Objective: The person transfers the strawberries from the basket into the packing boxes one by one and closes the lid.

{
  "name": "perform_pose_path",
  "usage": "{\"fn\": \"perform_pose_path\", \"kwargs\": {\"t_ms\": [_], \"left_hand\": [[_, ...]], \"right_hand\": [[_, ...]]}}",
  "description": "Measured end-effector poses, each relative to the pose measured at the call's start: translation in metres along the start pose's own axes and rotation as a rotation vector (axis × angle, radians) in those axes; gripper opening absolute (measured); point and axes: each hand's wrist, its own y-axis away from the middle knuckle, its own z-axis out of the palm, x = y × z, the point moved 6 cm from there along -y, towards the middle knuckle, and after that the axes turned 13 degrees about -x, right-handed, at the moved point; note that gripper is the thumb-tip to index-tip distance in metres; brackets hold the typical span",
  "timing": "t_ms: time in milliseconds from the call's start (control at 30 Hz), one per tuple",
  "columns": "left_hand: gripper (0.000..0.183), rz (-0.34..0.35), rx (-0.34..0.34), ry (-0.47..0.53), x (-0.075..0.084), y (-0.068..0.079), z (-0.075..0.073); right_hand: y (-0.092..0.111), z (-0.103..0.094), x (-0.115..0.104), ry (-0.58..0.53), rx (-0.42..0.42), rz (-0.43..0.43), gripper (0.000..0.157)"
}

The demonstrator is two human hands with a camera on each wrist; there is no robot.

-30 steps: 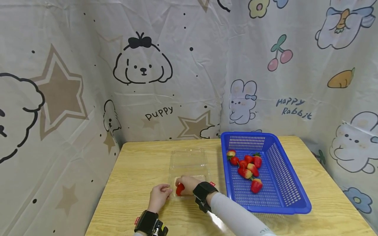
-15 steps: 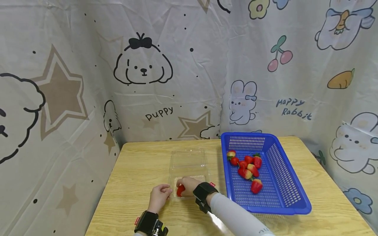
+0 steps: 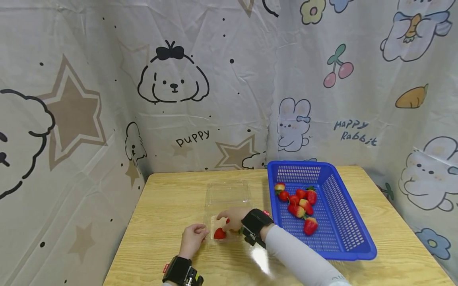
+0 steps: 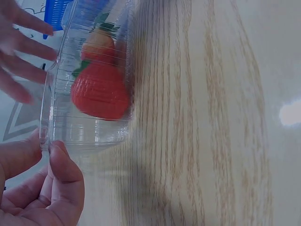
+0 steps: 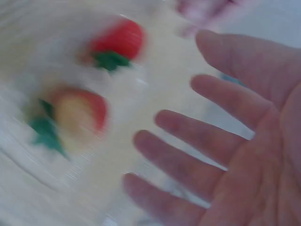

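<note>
A clear plastic clamshell box [image 3: 228,192] lies with its lid laid back on the table. My left hand [image 3: 192,239] pinches the box's left rim between thumb and fingers, as the left wrist view shows at close range. Two strawberries are inside: a red one [image 4: 101,92] near the left end, and a paler-topped one [image 5: 82,113] beside it, partly covered by my right hand in the head view. My right hand [image 3: 234,219] hovers over the box with its fingers spread and nothing in them; the right wrist view is blurred.
To the right stands a blue perforated basket [image 3: 336,254] with several strawberries [image 3: 310,225] in it. The wooden table [image 3: 171,194] meets a printed curtain [image 3: 229,99] at the back and sides.
The right hand has let go of the red strawberry inside the box and moved slightly up and right, uncovering it. My left hand keeps its place at the rim.
</note>
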Motion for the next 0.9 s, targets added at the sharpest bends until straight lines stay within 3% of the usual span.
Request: {"fn": "perform_pose_path", "kwargs": {"t_ms": [100, 200, 300, 433, 533, 667, 767, 900], "left_hand": [[0.024, 0.012, 0.003, -0.005, 0.0, 0.0, 0.0], [0.024, 0.018, 0.005, -0.005, -0.001, -0.001, 0.0], [0.024, 0.014, 0.006, 0.001, -0.002, -0.001, 0.0], [0.025, 0.013, 0.005, -0.003, -0.002, -0.002, 0.0], [0.025, 0.013, 0.006, -0.007, -0.003, -0.002, 0.0], [0.024, 0.012, 0.001, -0.001, -0.003, -0.002, 0.0], [0.024, 0.015, 0.0, -0.002, -0.003, -0.002, 0.0], [0.024, 0.007, 0.004, 0.001, -0.003, -0.003, -0.001]], "right_hand": [[0.023, -0.025, 0.002, -0.059, -0.007, -0.027, 0.042], [0.045, -0.05, 0.01, -0.113, 0.054, -0.093, 0.04], [0.067, -0.075, 0.02, -0.141, 0.201, -0.15, 0.039], [0.093, -0.096, 0.042, -0.121, 0.495, -0.148, 0.045], [0.106, -0.099, 0.064, -0.136, 0.688, -0.085, 0.052], [0.116, -0.093, 0.096, -0.193, 0.852, 0.013, 0.059], [0.117, -0.082, 0.122, -0.239, 0.919, 0.089, 0.062], [0.111, -0.061, 0.155, -0.314, 0.917, 0.191, 0.064]]}}
